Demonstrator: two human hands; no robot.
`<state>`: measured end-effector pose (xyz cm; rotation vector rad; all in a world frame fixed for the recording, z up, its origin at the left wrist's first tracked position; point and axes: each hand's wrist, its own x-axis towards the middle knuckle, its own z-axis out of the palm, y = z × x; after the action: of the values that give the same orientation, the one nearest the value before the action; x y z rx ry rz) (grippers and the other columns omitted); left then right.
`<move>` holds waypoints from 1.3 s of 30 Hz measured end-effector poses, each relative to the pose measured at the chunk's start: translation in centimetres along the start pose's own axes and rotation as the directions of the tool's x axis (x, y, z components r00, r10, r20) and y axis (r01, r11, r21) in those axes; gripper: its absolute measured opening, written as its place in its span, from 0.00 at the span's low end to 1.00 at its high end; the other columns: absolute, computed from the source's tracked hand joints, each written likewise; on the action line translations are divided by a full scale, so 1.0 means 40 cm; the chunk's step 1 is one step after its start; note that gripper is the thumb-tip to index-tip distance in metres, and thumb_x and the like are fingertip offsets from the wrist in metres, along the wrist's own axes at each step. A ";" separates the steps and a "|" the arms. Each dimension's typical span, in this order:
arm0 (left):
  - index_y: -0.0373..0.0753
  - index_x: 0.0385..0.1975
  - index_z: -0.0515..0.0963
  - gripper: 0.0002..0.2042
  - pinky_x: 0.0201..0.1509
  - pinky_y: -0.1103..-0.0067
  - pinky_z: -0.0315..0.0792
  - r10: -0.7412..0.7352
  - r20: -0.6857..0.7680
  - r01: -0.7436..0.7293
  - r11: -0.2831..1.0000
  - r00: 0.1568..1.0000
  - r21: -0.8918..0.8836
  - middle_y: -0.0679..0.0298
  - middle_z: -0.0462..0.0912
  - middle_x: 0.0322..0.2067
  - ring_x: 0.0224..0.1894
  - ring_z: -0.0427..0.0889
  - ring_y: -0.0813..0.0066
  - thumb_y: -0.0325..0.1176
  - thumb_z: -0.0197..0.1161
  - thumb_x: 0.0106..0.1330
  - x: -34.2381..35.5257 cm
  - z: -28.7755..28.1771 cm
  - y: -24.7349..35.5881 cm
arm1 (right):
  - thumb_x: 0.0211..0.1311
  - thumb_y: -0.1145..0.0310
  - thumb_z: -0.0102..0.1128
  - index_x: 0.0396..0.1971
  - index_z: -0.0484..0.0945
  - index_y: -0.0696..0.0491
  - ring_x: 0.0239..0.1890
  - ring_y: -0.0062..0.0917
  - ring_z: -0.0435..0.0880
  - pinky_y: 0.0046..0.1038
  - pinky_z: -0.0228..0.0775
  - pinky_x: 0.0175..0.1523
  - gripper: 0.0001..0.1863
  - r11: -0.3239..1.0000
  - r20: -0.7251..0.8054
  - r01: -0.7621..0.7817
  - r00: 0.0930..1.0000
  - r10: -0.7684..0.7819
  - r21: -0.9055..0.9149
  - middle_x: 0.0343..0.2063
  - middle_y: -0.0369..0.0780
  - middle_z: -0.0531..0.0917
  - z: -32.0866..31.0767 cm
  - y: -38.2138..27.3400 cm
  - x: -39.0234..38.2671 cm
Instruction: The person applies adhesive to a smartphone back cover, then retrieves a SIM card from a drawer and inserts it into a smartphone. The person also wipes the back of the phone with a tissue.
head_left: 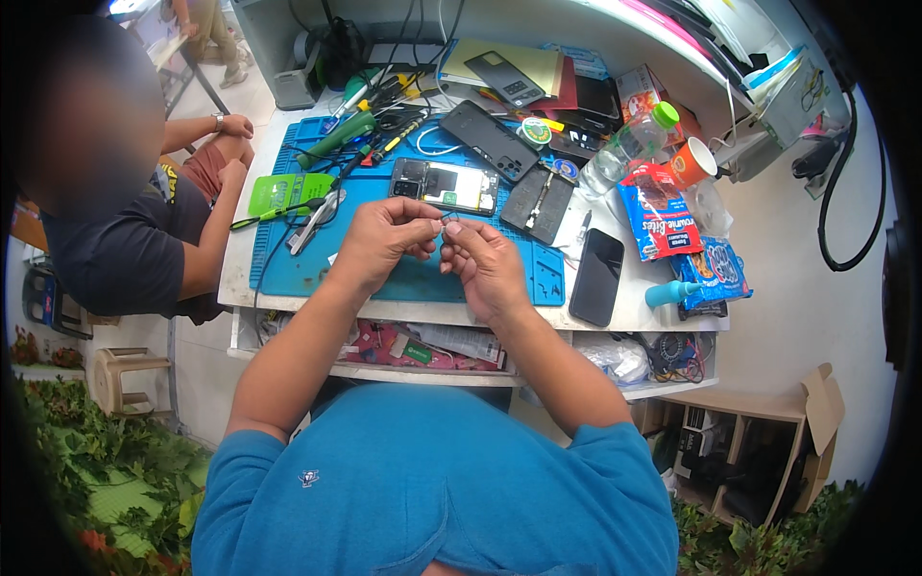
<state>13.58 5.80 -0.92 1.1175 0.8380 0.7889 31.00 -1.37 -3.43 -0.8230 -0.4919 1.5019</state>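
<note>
My left hand (386,242) and my right hand (486,267) meet over the blue work mat (384,282), thumbs and fingers pinched together. Between the fingertips is a small dark piece, too tiny to name. Just beyond them lies an opened phone (463,184) with its inner parts showing. Behind that rests a dark phone back cover (488,137) with camera holes. A dark grey slab (540,204) with a light strip on it sits to the right of the opened phone. Left of my hands is a silver hand tool (313,227).
Screwdrivers (403,139) and cables crowd the mat's far side. A black phone (597,276), a clear bottle (624,152) with a green cap, an orange cup (691,163) and snack packs (661,216) stand right. Below is an open drawer (423,348). A person (125,221) sits at left.
</note>
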 end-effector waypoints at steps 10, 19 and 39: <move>0.30 0.48 0.84 0.13 0.38 0.83 0.81 -0.078 0.012 0.079 0.984 0.997 -0.160 0.61 0.88 0.37 0.33 0.86 0.79 0.29 0.73 0.69 -0.002 -0.004 -0.003 | 0.69 0.75 0.70 0.50 0.81 0.65 0.37 0.26 0.90 0.31 0.89 0.42 0.14 1.000 0.037 0.004 0.999 -0.004 -0.009 0.40 0.45 0.89 0.012 -0.012 -0.010; 0.30 0.49 0.84 0.13 0.38 0.81 0.82 -0.071 -0.024 0.066 0.986 0.997 -0.156 0.62 0.88 0.36 0.33 0.86 0.79 0.28 0.74 0.68 -0.002 -0.007 -0.017 | 0.72 0.71 0.70 0.45 0.82 0.63 0.36 0.26 0.90 0.29 0.89 0.41 0.11 0.996 0.022 -0.081 0.996 0.082 -0.023 0.38 0.45 0.89 0.004 -0.016 -0.012; 0.30 0.46 0.86 0.13 0.36 0.84 0.78 -0.017 0.004 0.016 0.997 1.000 0.080 0.62 0.89 0.34 0.31 0.85 0.81 0.31 0.75 0.67 -0.023 0.005 0.013 | 0.70 0.70 0.71 0.44 0.82 0.61 0.34 0.24 0.89 0.27 0.89 0.36 0.11 0.995 0.020 -0.094 0.995 0.095 -0.035 0.36 0.41 0.87 -0.006 -0.020 -0.004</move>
<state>13.29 5.04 -0.23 1.1808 0.8803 0.7444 31.71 -1.45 -2.97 -0.8676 -0.5011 1.5948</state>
